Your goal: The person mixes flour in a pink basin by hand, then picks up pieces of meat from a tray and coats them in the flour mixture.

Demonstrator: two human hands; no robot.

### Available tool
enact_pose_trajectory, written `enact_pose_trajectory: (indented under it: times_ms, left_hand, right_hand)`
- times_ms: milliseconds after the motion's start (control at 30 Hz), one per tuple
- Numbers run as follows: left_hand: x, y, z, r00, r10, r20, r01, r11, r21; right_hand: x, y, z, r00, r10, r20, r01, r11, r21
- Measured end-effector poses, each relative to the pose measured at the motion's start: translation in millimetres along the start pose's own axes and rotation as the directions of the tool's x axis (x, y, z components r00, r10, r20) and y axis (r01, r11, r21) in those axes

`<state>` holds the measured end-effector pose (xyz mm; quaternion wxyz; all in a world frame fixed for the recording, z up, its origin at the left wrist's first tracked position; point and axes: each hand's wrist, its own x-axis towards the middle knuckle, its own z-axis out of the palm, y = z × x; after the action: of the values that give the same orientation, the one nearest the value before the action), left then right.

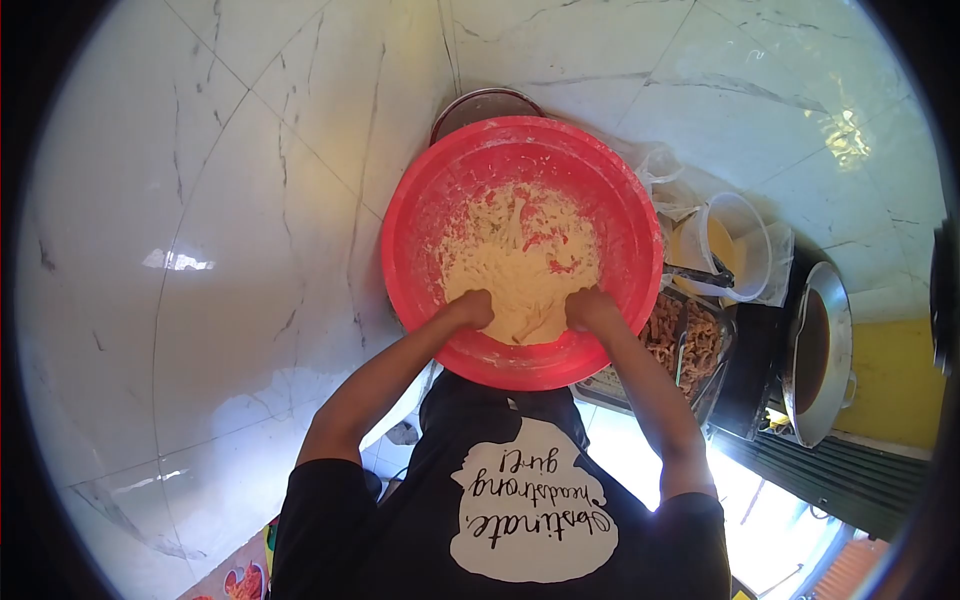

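At centre frame, the left hand (474, 308) and right hand (592, 308) press into the dough (520, 262) in the red basin (420, 230), fingers buried so their grip cannot be told; drawing wall scraps inward should mix it evenly.

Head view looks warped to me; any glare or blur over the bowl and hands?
Head view: strong fisheye bending, black corners; sun glare on the marble tiles upper right; the red bowl, dough, left hand and right hand are evenly lit and sharp.

The white patch (533, 512) on the black shirt (350, 530) reads, upside down, "Obstinate, headstrong girl!"
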<state>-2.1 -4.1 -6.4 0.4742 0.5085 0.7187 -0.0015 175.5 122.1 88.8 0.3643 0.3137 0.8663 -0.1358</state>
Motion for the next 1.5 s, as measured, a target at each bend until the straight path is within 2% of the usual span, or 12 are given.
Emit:
enact_pose_trajectory:
  times_ms: [133, 200, 333, 433, 500, 733, 800, 900, 1100, 1233, 1300, 1500]
  left_hand:
    - [18.2, 5.4, 24.8, 0.983, 0.181, -0.018, -0.180, 0.983, 0.043]
    - [16.7, 13.3, 25.3, 0.991, 0.051, 0.125, 0.031, 0.813, -0.581]
    - [12.5, 18.3, 13.7, 0.999, 0.010, 0.044, 0.027, 0.644, -0.765]
    - [7.4, 28.5, 10.2, 0.967, -0.144, -0.211, -0.030, 0.754, -0.656]
    - [1.3, 41.0, 15.8, 0.962, 0.070, -0.263, -0.114, 0.981, -0.158]
    - [0.9, 42.5, 17.0, 0.980, 0.193, 0.039, -0.196, 0.975, 0.104]
    - [6.1, 26.0, 4.0, 0.906, 0.384, 0.180, -0.349, 0.916, -0.200]
    - [-3.5, 24.0, -7.5, 0.929, 0.358, -0.097, -0.364, 0.930, -0.055]
    - [-20.4, 37.2, -5.7, 0.894, 0.407, 0.186, -0.417, 0.909, 0.019]
    - [-13.8, 32.4, -6.9, 0.894, 0.396, 0.210, -0.381, 0.918, -0.112]
    - [-10.9, 29.8, -8.7, 0.948, 0.304, -0.092, -0.305, 0.952, 0.008]
    - [-18.0, 31.9, -0.4, 0.917, 0.381, 0.116, -0.392, 0.915, 0.092]
  right_hand:
    - [-6.8, -18.7, 5.5, 0.946, -0.179, 0.270, 0.162, 0.983, 0.085]
    - [-13.2, -24.4, 8.0, 0.957, -0.181, 0.228, 0.135, 0.970, 0.205]
    - [3.2, -9.0, 21.7, 0.929, -0.246, 0.276, 0.183, 0.955, 0.235]
    - [12.2, -0.8, 25.1, 0.970, -0.241, 0.027, 0.208, 0.887, 0.413]
    - [29.4, 0.9, 38.2, 0.861, -0.335, -0.382, 0.461, 0.832, 0.309]
    - [23.2, -15.8, 19.7, 0.942, -0.314, 0.114, 0.298, 0.944, 0.138]
    - [17.7, -16.8, 8.8, 0.876, -0.362, 0.318, 0.297, 0.925, 0.236]
    - [25.9, -13.2, 33.2, 0.939, -0.336, -0.071, 0.342, 0.892, 0.298]
    - [23.7, -26.6, 27.3, 0.881, -0.457, 0.121, 0.394, 0.851, 0.347]
    - [23.3, -22.1, 19.4, 0.881, -0.449, 0.148, 0.375, 0.854, 0.361]
    - [25.6, -21.7, 19.9, 0.939, -0.330, -0.091, 0.339, 0.857, 0.389]
    - [24.3, -26.5, 33.5, 0.937, -0.347, 0.030, 0.329, 0.911, 0.251]
